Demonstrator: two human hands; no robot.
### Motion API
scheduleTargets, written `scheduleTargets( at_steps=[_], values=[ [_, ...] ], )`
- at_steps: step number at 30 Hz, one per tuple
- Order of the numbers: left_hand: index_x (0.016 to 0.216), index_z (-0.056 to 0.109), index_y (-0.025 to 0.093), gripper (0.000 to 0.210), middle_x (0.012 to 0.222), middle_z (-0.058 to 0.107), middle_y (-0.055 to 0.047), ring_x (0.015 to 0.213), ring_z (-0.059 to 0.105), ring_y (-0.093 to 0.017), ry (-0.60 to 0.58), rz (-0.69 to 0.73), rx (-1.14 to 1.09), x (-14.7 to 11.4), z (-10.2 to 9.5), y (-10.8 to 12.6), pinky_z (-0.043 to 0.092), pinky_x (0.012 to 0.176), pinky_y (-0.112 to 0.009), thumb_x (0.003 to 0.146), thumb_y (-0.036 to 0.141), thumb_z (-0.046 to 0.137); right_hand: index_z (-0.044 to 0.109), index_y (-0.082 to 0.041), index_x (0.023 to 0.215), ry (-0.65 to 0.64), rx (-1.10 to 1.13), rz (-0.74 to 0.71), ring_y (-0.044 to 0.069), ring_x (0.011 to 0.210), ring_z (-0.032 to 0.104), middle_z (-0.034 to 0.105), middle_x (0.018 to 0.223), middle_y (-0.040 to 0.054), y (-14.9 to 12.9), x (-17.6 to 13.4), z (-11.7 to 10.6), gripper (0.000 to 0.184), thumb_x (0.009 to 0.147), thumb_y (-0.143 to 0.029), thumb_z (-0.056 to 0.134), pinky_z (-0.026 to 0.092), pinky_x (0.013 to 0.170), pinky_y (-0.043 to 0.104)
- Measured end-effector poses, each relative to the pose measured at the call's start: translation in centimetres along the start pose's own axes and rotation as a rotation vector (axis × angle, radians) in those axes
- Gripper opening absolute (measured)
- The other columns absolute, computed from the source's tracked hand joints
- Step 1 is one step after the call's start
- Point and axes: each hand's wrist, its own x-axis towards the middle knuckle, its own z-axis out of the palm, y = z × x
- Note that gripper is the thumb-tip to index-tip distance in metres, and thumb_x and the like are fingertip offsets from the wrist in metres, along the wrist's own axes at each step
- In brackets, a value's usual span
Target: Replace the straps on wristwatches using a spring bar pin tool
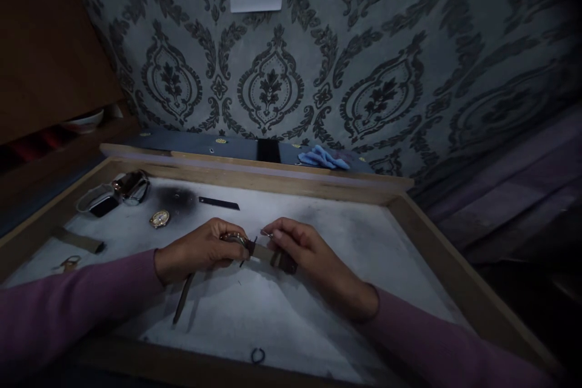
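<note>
My left hand point(211, 248) is closed round a wristwatch point(234, 237), whose round case shows between thumb and fingers. From the case an olive-brown strap point(262, 253) runs right, ending in a darker part point(287, 264) under my right hand point(302, 245). That hand's fingers are pinched on a thin metal piece point(266, 233), close to where strap and case meet; its exact kind is too small to make out. A thin dark strand point(255, 240) stands up beside this joint. Below my left hand, a long dark strip point(182, 300) slants down towards the tray floor.
A wooden-rimmed tray point(254, 170) with a pale floor surrounds the work. Several watches point(131, 187) lie at its back left, with a gold watch face point(159, 219), a black blade-like strip point(219, 203) and a loose strap point(79, 239). A dark ring point(257, 356) lies near the front. Behind are a phone point(268, 150) and a blue cloth point(324, 157).
</note>
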Motion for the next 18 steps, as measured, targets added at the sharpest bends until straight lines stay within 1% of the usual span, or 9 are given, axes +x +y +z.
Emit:
scheduleTargets(
  at_steps=[3,6,9,14,18],
  values=[
    [0.063,0.054,0.017,0.018,0.047,0.033,0.010,0.044,0.024,-0.006,-0.006,-0.009,-0.013,0.01,0.02,0.03,0.016,0.042,-0.021,0.068,0.030,0.067,0.062,-0.016,0.089,-0.038,-0.089,-0.055,0.009,0.055,0.048,0.056,0.067,-0.0021,-0.14,-0.32,0.42,0.034,0.081,-0.048,0.066,0.038,0.051,0.022],
    [0.062,0.055,0.017,0.017,0.047,0.033,0.011,0.043,0.023,-0.005,-0.016,-0.004,-0.027,0.01,0.10,0.07,0.016,0.043,-0.021,0.068,0.028,0.066,0.063,-0.016,0.080,-0.079,-0.144,-0.091,0.012,0.065,0.051,0.059,0.072,-0.0005,-0.21,-0.56,0.84,0.030,0.078,-0.045,0.071,0.040,0.059,0.024],
    [0.062,0.055,0.017,0.019,0.049,0.034,0.011,0.044,0.023,-0.005,-0.022,-0.007,-0.028,0.00,0.22,0.08,0.016,0.043,-0.021,0.066,0.030,0.067,0.065,-0.016,0.075,-0.068,-0.174,-0.114,0.012,0.064,0.051,0.061,0.070,-0.0003,-0.12,-0.65,1.05,0.025,0.080,-0.041,0.069,0.040,0.060,0.025],
    [0.061,0.052,0.018,0.026,0.047,0.034,0.011,0.043,0.024,-0.005,-0.013,-0.014,-0.013,-0.04,0.43,0.16,0.017,0.043,-0.021,0.064,0.036,0.069,0.070,-0.016,0.077,-0.052,-0.195,-0.146,0.012,0.063,0.052,0.063,0.069,0.0001,0.10,-0.66,1.01,0.014,0.082,-0.028,0.065,0.040,0.059,0.025],
    [0.061,0.051,0.018,0.026,0.049,0.034,0.011,0.044,0.025,-0.005,0.003,-0.024,-0.013,-0.08,0.52,0.25,0.017,0.043,-0.021,0.063,0.036,0.069,0.071,-0.017,0.077,-0.044,-0.209,-0.155,0.012,0.064,0.053,0.064,0.069,0.0002,0.10,-0.64,0.96,0.012,0.082,-0.026,0.064,0.041,0.059,0.025]
  ],
)
